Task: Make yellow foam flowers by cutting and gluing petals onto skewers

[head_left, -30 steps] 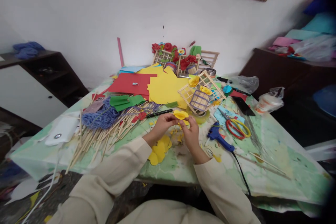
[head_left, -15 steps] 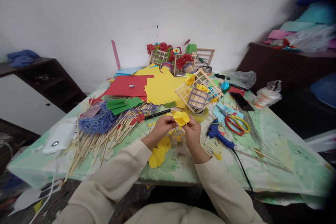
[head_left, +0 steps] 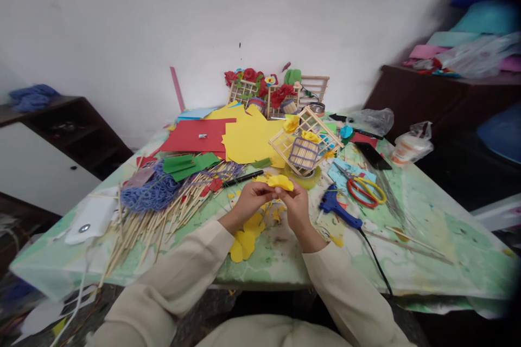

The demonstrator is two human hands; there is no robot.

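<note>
Between my two hands, above the table's near middle, is a yellow paper flower (head_left: pixel 280 181). My left hand (head_left: pixel 253 198) pinches its left side, and my right hand (head_left: pixel 297 203) grips it from the right, with the fingertips of both meeting under the petals. Below my left wrist lie more yellow paper flower cutouts (head_left: pixel 243 244). Just beyond the flower, a roll of clear tape (head_left: pixel 303 178) lies under a tilted stick lattice frame (head_left: pixel 305 143) decorated with yellow flowers. Small yellow paper scraps (head_left: pixel 278 213) are scattered beneath my hands.
To the right lie a blue glue gun (head_left: pixel 340 207) with its cord, scissors (head_left: pixel 366 190) and a dark phone (head_left: pixel 372 156). On the left are bundled sticks (head_left: pixel 150 233), purple yarn (head_left: pixel 148 192) and a white box (head_left: pixel 89 219). Yellow sheets (head_left: pixel 248 141) and red sheets (head_left: pixel 195 135) lie behind.
Both hands have tipped the yellow flower so its petals now show more edge-on. The fingertips have come closer together beneath it. The camera view has shifted slightly.
</note>
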